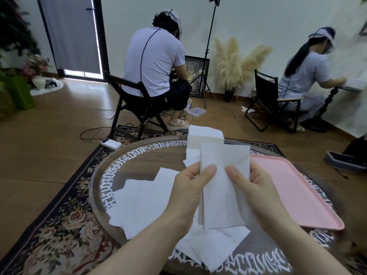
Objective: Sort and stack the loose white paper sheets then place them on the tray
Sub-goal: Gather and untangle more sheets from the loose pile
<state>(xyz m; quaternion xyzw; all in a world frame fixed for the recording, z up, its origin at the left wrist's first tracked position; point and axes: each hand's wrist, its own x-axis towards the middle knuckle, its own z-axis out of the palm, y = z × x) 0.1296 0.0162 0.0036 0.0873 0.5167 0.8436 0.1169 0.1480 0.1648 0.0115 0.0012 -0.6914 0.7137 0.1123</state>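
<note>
Nearest, both hands hold one small bundle of white sheets (222,187) upright above the round table (158,155). Left hand (190,187): thumb pressed on the bundle's front face, fingers curled behind its left edge. Right hand (256,187): thumb pinching the front face, fingers wrapped round the right edge.

Loose sheets (147,203), white, unsorted: a scatter overlapping one another across the table's left half and under the forearms to the near edge, partly hidden by the hands and the held bundle.

Pink tray (294,193), rectangular, rimmed: lies on the table's right side, just beside the held bundle, its near corner reaching the table's right edge; no sheets on it.

Stack of sheets (205,133), squared up, at the table's far edge; the top of the held bundle hides its lower front.

Table surface: dark, with a ring of white ornate lettering round the rim, not legible.

Floral rug (65,219), dark ground with roses, under the table. White power bank (110,144) on the rug's far left part, a black cable running from it.

Beyond: a person in a white shirt (155,56) seated on a dark folding chair (127,100), back turned; a light stand (206,56); a framed picture (196,76) leaning on the wall; pampas grass in a dark vase (234,64); a second seated person (305,70) at far right, reaching to a small side table (351,87).
</note>
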